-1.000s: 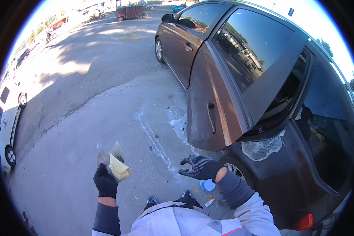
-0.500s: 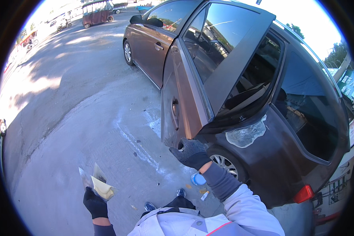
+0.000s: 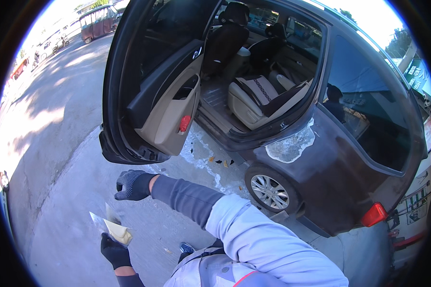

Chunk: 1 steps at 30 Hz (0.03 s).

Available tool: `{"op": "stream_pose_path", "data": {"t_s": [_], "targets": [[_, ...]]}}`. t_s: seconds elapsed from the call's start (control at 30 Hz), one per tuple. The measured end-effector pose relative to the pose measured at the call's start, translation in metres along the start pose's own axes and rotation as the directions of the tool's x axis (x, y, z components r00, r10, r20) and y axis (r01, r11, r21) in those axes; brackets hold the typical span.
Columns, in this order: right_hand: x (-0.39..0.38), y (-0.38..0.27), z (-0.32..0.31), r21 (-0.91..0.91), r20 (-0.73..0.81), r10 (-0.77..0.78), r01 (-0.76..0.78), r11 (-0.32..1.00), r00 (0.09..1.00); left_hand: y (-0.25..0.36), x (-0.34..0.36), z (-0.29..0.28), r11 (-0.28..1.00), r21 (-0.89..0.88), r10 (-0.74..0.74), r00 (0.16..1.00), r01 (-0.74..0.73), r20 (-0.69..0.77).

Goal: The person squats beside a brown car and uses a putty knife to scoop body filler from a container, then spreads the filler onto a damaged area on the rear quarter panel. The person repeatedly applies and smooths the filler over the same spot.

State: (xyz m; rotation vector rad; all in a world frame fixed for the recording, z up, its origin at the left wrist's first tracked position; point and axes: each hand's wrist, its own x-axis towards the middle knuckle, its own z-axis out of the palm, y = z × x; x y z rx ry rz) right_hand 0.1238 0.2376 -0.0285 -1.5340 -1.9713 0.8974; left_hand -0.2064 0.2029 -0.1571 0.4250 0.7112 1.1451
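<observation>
My left hand (image 3: 115,251), in a dark glove, grips putty scrapers (image 3: 100,221) at the lower left. Their thin blades fan upward, and cream-coloured putty (image 3: 119,233) lies across them. My right hand (image 3: 132,185), gloved with a dotted grey back, reaches across to the left just below the open rear car door (image 3: 170,119). Its fingers are curled, with nothing visible in them. The door stands wide, showing its beige inner panel. On the brown car's (image 3: 340,177) rear side, a pale grey filler patch (image 3: 291,146) sits above the wheel.
Beige and black seats (image 3: 254,98) show through the doorway. The rear wheel (image 3: 271,191) is below the patch, beside a red tail light (image 3: 374,215). White dust and small scraps (image 3: 218,161) lie on the concrete. A dark red three-wheeler (image 3: 95,24) stands far off at the left.
The rear door has swung out wide to the left, baring the cabin. My right hand has moved left with it from the door edge. The scrapers stay in my left hand.
</observation>
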Motion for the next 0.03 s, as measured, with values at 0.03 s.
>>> {"op": "stream_pose_path", "data": {"t_s": [0.03], "targets": [[-0.014, 0.0038, -0.0023, 0.026, 0.017, -0.069, 0.069, 0.997, 0.997, 0.0071, -0.0066, -0.0006, 1.0, -0.007, -0.011, 0.998, 0.011, 0.07]]}}
